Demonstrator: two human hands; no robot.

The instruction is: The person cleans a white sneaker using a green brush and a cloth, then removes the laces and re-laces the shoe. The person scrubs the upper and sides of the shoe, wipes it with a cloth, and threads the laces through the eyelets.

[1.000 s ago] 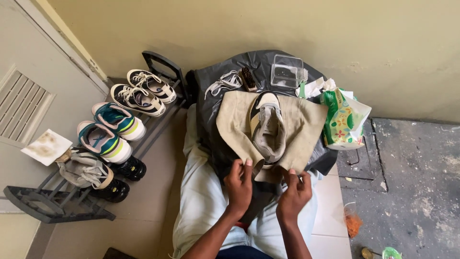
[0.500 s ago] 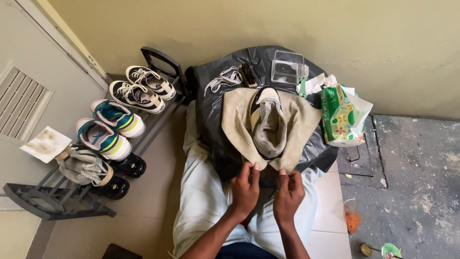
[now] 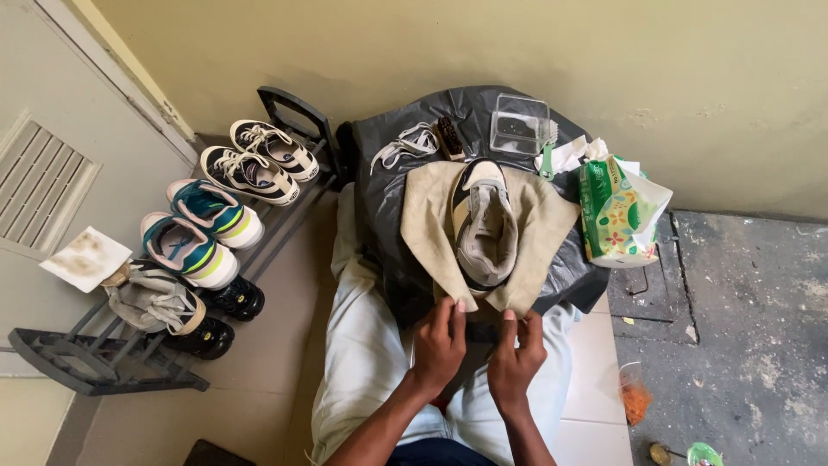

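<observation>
- Head view: both hands have drawn back from the shoe [image 3: 485, 226] toward the lap; the left hand [image 3: 440, 345] and right hand [image 3: 516, 358] now pinch the near corners of the tan cloth [image 3: 424, 226] with curled fingers.
- The shoe lies on that cloth, atop the black plastic sheet [image 3: 388, 198], untouched.
- So the work has moved from shoe to cloth.
- A shoe rack [image 3: 103, 358] stands on the person's left.

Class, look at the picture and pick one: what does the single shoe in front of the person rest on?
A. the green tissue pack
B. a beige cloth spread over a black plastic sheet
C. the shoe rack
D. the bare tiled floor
B: the shoe lies on the beige cloth, which is spread over the black plastic sheet.
</observation>
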